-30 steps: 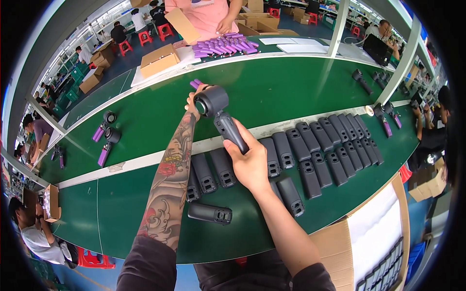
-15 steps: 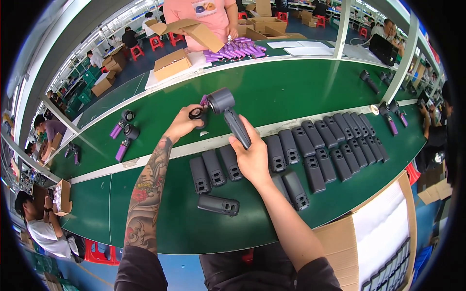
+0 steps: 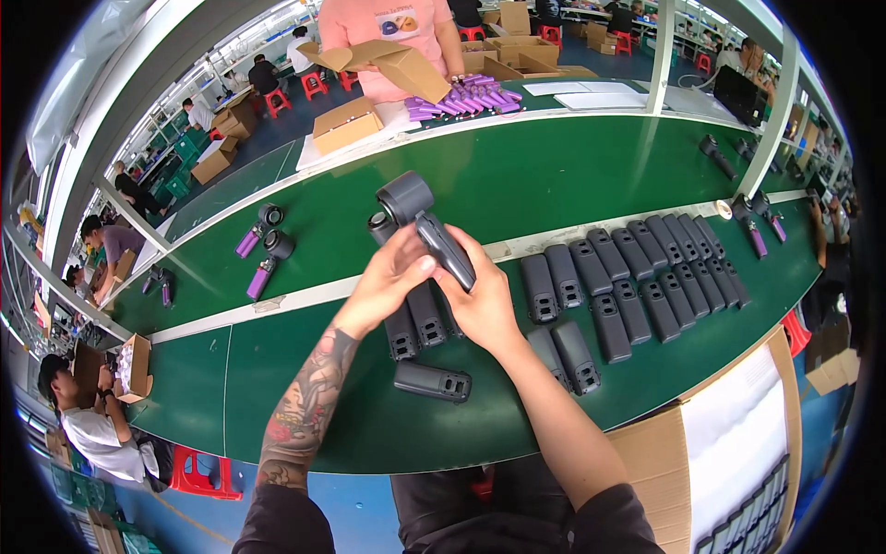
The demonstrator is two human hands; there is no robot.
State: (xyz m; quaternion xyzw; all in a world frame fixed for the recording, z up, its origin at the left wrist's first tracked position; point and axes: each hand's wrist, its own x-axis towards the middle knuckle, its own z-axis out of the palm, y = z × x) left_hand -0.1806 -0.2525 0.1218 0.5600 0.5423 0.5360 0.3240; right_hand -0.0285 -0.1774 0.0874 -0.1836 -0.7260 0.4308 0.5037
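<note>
In my right hand [image 3: 482, 294] is the handle of a dark grey handheld fan [image 3: 404, 198], tilted with its short cylindrical head up and to the left. My left hand [image 3: 392, 277] is closed beside that handle, its thumb close to it. Past the left fingers shows a dark round-ended part [image 3: 379, 223], seemingly in that hand; the rest of it is hidden. Several dark grey handle shells [image 3: 611, 328] lie in rows to the right of my hands. Others [image 3: 401, 334] stick out from under my left hand, and one shell [image 3: 432, 381] lies sideways nearer me.
Fan heads with purple cells [image 3: 261, 277] lie at left, and similar ones [image 3: 755, 238] at far right. Across the green bench [image 3: 544, 166] stands a person in pink behind heaped purple cells [image 3: 471, 98] and a carton [image 3: 346, 125]. White posts [image 3: 662, 65] rise from the bench. An open carton [image 3: 646, 462] stands at lower right.
My left hand has come back toward me and to the right, up against the fan handle. The fan has shifted slightly left in the picture, still in my right hand.
</note>
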